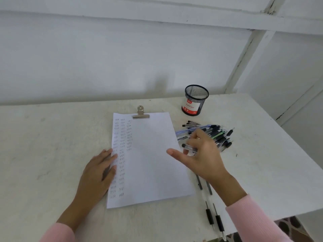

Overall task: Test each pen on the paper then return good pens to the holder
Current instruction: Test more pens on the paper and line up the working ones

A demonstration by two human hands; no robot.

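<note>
A white sheet of paper (150, 158) lies on the table under a metal clip (140, 113), with columns of small pen marks down its left side. My left hand (99, 170) rests flat on the sheet's left edge. My right hand (199, 154) hovers at the sheet's right edge, its fingers curled round a clear pen (188, 147) with a dark cap, thumb stretched out over the paper. Behind that hand lies a pile of pens (213, 133). A black mesh pen holder (195, 100) with a red-and-white label stands upright past the pile; I see no pen inside it.
Two pens with black grips (214, 215) lie side by side near the table's front right edge, partly under my right forearm. The white table (43, 145) ends close on the right and front. A white wall rises behind it.
</note>
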